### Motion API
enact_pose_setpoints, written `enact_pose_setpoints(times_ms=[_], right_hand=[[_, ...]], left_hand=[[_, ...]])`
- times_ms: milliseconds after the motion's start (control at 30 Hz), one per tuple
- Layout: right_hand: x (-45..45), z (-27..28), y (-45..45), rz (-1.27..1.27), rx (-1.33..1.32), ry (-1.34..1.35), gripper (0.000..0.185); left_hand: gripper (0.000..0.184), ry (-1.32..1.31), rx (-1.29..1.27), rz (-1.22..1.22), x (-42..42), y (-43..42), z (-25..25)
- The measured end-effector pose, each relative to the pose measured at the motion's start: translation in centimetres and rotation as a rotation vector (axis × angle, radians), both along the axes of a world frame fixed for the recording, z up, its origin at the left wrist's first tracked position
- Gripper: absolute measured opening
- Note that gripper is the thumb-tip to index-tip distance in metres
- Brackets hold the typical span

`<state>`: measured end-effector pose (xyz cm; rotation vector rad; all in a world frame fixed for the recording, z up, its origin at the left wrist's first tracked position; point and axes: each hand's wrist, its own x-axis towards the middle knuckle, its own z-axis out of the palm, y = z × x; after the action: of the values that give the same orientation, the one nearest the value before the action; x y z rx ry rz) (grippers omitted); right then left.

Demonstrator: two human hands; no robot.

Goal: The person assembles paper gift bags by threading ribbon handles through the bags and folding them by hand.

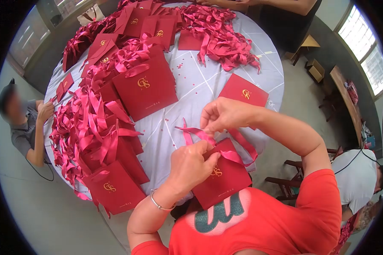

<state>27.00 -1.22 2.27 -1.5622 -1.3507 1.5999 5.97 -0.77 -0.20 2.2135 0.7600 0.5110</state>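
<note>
A red gift bag (pixel 225 180) with a gold logo lies flat at the near table edge, against my shirt. Pink satin ribbon (pixel 244 146) loops from its top edge. My left hand (pixel 191 163), a silver bracelet on its wrist, is closed on the ribbon at the bag's upper left, with the thumb over the bag. Just above it, my right hand (pixel 225 114) pinches the same ribbon between thumb and fingers. Loose ribbon ends (pixel 186 132) stick out to the left of the fingers. Another red bag (pixel 242 90) lies flat beyond my right hand.
Stacks of red bags with pink ribbons (pixel 85 127) fill the table's left side. A heap of ribbons (pixel 221 38) lies at the back. Scraps dot the pale tablecloth (pixel 157 140). People sit left (pixel 25 123) and right (pixel 355 174); another stands behind the table.
</note>
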Motion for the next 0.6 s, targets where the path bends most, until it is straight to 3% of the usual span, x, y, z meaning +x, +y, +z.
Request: enact_pose_setpoints(times_ms=[300,433,500,600], right_hand=[[-0.5,2.2,0.1,0.454,-0.110,-0.360,0.020],[-0.6,1.1,1.5,0.489,-0.193,-0.255,0.022],[-0.4,-0.4,1.7,0.368,-0.375,-0.129,0.020],[-0.8,-0.5,1.0,0.236,-0.356,-0.106,0.017]], left_hand=[[0.024,-0.036,0.015,-0.016,-0.1,0.0,0.1],[0.024,0.011,0.101,-0.013,-0.2,-0.4,0.3],[0.024,0.019,0.104,-0.010,-0.3,-0.5,0.2],[0.024,0.038,0.078,-0.006,-0.3,-0.2,-0.2]])
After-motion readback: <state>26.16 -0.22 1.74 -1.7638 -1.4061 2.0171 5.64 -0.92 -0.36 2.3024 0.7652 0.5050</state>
